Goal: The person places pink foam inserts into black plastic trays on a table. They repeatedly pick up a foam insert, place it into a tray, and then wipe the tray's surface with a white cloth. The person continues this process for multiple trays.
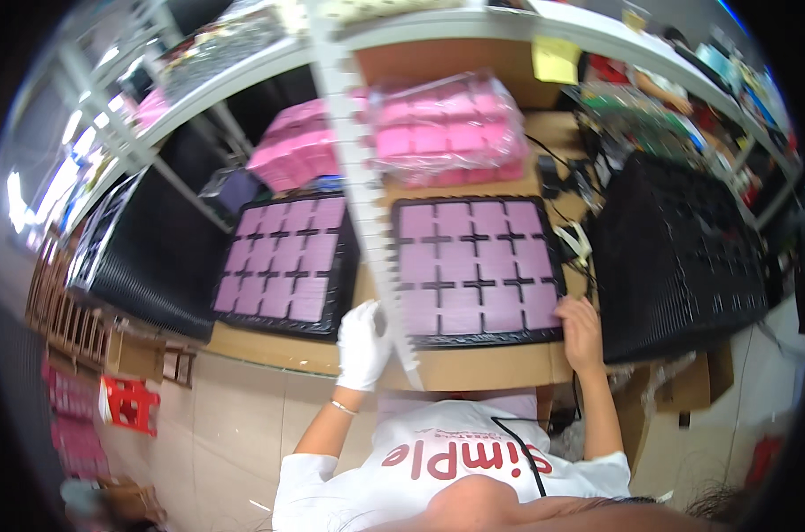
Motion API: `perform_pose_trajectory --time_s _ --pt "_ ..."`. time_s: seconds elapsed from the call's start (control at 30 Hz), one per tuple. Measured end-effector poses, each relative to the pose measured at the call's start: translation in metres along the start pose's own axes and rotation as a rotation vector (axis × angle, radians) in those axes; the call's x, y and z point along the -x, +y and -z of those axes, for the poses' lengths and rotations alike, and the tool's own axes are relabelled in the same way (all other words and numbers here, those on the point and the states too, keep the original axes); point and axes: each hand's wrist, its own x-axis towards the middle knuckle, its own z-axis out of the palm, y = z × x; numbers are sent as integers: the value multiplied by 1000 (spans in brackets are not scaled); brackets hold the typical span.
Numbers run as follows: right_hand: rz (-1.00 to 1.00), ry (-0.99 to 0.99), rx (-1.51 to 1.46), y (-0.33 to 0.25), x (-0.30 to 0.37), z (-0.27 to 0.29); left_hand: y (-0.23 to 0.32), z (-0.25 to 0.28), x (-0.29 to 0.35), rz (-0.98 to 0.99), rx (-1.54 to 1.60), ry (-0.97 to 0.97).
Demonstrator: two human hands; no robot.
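Note:
In front of me lies a black grid tray (479,284) with purple-pink pads (456,262) filling its cells. My right hand (582,334), bare, is at the tray's front right corner, with its fingers closed together on the rim. My left hand (363,348) wears a white glove. It is near the tray's front left corner, beside a white perforated post (349,133) that crosses the view. Its fingertips are partly hidden, so whether they grip anything is unclear. Left of the post stands a second black tray (340,297) with similar pads.
Bagged pink foam blocks (447,133) sit at the back, with unbagged pink blocks (296,146) to their left. Stacked black trays stand at the left (154,257) and the right (677,266). A white-handled tool (576,241) and cables lie right of the middle tray. A red stool (132,405) is on the floor.

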Motion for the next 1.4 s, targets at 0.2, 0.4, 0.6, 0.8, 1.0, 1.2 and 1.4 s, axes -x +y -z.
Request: perform_pose_trajectory --time_s 0.2,0.4,0.6,0.8,1.0,1.2,1.4 --pt "-238 -36 -22 23 7 -40 -3 -9 -9 896 776 -245" --pt "-202 82 100 13 4 -38 26 -3 -33 694 1216 -175" --pt "-105 284 77 -24 -6 -21 -4 55 -70 495 854 229" --pt "-107 233 33 -50 -8 -16 -151 132 -93 764 955 751" --pt "-165 168 -28 -47 -10 -24 -338 142 -58 828 1138 676" --pt "-187 158 -18 -49 -14 -25 -363 145 -59 877 812 544" --pt "-153 181 24 -63 -20 -19 -236 145 -87 187 -711 501"
